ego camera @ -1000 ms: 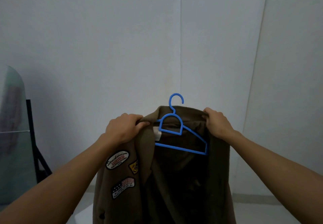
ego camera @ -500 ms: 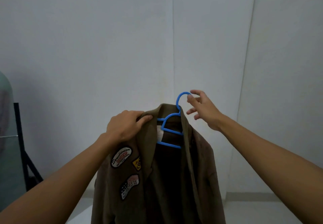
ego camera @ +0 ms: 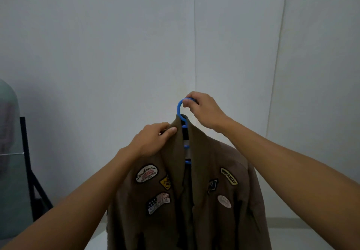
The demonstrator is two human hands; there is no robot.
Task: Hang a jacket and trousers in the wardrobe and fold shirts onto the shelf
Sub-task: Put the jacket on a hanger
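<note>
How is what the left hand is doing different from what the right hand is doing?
The left hand pinches the collar of the brown patched jacket, while the right hand curls round the hook of the blue plastic hanger. The left hand sits lower and the right hand higher. The left grips cloth, the right plastic. Both hold the jacket up before the white wall.

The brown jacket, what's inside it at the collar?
A blue hanger sits inside the brown jacket; its hook rises above the collar, pinched by the right hand. Short blue pieces show in the neck opening. Its shoulder arms are covered by fabric.
</note>
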